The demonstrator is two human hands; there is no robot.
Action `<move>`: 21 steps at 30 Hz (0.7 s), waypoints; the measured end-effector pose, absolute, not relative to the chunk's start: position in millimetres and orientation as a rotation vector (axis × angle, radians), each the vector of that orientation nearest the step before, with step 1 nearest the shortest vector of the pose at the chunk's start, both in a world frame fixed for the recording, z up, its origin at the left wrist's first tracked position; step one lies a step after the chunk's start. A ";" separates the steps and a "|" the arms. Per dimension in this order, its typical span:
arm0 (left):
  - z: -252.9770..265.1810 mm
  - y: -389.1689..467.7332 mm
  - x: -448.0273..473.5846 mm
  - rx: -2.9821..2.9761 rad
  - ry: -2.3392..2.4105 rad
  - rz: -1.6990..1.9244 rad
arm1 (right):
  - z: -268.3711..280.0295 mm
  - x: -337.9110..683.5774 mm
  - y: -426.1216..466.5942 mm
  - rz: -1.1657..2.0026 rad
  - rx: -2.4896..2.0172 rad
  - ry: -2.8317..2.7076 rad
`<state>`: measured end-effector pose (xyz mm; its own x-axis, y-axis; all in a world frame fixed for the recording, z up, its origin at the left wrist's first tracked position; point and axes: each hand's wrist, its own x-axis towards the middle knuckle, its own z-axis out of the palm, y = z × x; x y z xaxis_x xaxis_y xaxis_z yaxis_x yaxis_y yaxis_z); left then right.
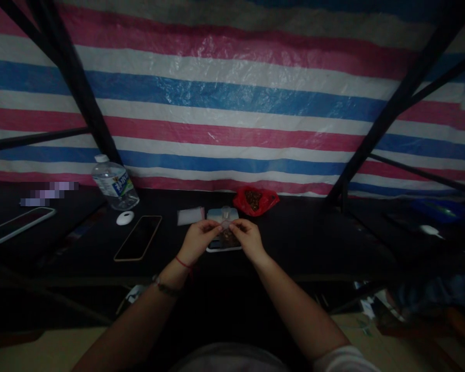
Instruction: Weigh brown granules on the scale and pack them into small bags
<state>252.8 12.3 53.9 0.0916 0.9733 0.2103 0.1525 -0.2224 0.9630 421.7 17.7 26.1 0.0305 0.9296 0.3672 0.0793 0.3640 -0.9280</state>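
Between my fingertips is a small clear plastic bag (227,235) with small brown pieces in its lower part. My left hand (196,238) pinches its upper left edge, and my right hand (251,239) pinches the upper right. Under the bag lies a small flat scale-like device (214,213) with a pale top, partly covered by my hands. A small clear object (226,212) is on its far part, too dim to name. Just behind my right hand sits an open red plastic bag (269,201) of small brown pieces. A stack of small clear bags (190,216) lies beyond my left hand.
On the black table (302,243) at left are a phone (138,238), a white rounded object (124,218) and a clear bottle (114,183). Another phone (21,223) lies farther left. Dark metal posts (375,126) slant up both sides before a striped plastic sheet (232,108).
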 end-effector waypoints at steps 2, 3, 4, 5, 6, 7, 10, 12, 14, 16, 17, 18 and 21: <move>53.5 5.8 252.7 1.518 1.147 1.237 | 25.5 421.7 10.7 0.862 -0.998 -1.393; 53.2 2.5 251.9 1.506 1.139 1.240 | 24.6 421.8 7.2 0.862 -0.995 -1.403; 53.0 -0.6 250.7 1.497 1.132 1.239 | 23.7 422.1 3.8 0.862 -0.991 -1.416; 52.9 -3.6 249.4 1.495 1.130 1.233 | 22.9 422.5 0.5 0.860 -0.988 -1.425; 52.9 -6.3 248.2 1.500 1.131 1.225 | 22.3 422.9 -2.5 0.856 -0.987 -1.430; 52.8 -8.6 247.1 1.512 1.133 1.217 | 22.0 423.2 -5.1 0.854 -0.988 -1.437; 52.0 -12.2 245.7 1.560 1.120 1.198 | 22.8 423.6 -10.2 0.845 -0.991 -1.462; 50.6 -12.0 246.5 1.585 1.099 1.194 | 23.7 423.2 -10.8 0.831 -0.991 -1.464; 48.3 -10.8 248.2 1.603 1.096 1.186 | 24.2 422.7 -10.2 0.815 -0.997 -1.453; 45.3 -9.8 250.3 1.615 1.108 1.179 | 24.5 422.3 -9.5 0.800 -1.015 -1.459; 43.6 -9.5 251.3 1.619 1.116 1.174 | 24.7 422.1 -9.4 0.793 -1.028 -1.468; 41.9 -9.3 252.2 1.625 1.123 1.171 | 24.9 422.0 -9.6 0.788 -1.040 -1.479; 37.4 -8.8 253.8 1.646 1.122 1.160 | 25.9 421.7 -11.2 0.798 -1.054 -1.517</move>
